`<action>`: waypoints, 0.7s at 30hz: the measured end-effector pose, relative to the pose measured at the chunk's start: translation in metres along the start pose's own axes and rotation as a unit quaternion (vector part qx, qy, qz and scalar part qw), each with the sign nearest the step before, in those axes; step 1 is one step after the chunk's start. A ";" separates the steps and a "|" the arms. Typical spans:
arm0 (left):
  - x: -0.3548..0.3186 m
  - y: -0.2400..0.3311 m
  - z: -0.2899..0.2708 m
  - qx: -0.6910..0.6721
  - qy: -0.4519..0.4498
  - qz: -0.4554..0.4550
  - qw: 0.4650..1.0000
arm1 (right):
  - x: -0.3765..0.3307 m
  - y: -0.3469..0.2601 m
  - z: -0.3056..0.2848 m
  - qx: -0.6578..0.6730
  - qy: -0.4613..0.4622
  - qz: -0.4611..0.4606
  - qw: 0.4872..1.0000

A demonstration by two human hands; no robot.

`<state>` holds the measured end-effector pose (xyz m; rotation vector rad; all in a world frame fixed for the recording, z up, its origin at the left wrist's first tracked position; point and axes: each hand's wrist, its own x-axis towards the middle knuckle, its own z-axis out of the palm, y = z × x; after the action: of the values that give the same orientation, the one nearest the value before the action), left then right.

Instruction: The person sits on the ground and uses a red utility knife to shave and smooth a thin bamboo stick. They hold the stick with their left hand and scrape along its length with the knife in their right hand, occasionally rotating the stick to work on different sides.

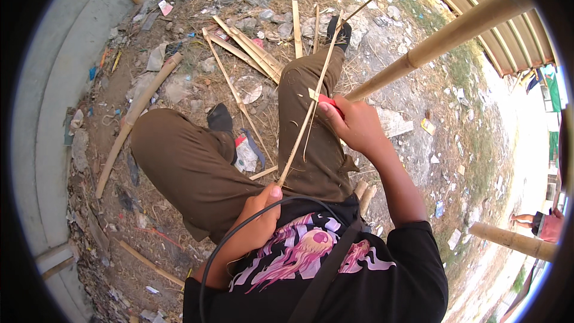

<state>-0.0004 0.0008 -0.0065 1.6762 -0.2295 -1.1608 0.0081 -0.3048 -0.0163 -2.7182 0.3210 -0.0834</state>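
A long, thin bamboo strip [304,122] slants across my raised right leg, its far end near my shoe. My left hand [260,210] is closed on the strip's near end at my lap. In my right hand [359,121] is a small red-handled knife [326,101], pressed against the strip about midway; its blade is hard to make out. A narrow shaving [309,137] hangs off the strip below the knife. Several split bamboo pieces [256,51] lie on the ground ahead, and another strip [232,88] lies between my legs.
A thick bamboo pole [436,37] slants close by my right hand. Another pole [136,113] lies left, along a grey wall [37,143]. Corrugated sheeting [478,6] is at upper right, a cut bamboo end [511,241] at right. Litter covers the ground. A person [538,224] is far right.
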 end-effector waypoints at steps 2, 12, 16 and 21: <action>0.009 -0.012 0.000 -0.037 0.005 0.000 0.999 | -0.019 -0.019 0.009 -0.004 -0.026 -0.052 0.998; 0.001 -0.008 0.000 -0.055 -0.038 -0.018 0.998 | 0.006 0.027 0.006 -0.083 0.014 0.063 0.994; -0.010 0.001 0.002 0.153 0.019 0.095 0.984 | 0.013 0.036 0.002 -0.094 0.030 0.093 0.991; -0.022 0.012 -0.001 0.188 0.045 0.073 0.978 | -0.011 0.020 -0.009 -0.041 0.044 0.052 0.997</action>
<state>-0.0061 0.0098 0.0158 1.9990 -0.5333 -0.9698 -0.0077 -0.3235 -0.0162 -2.7785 0.5012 -0.1656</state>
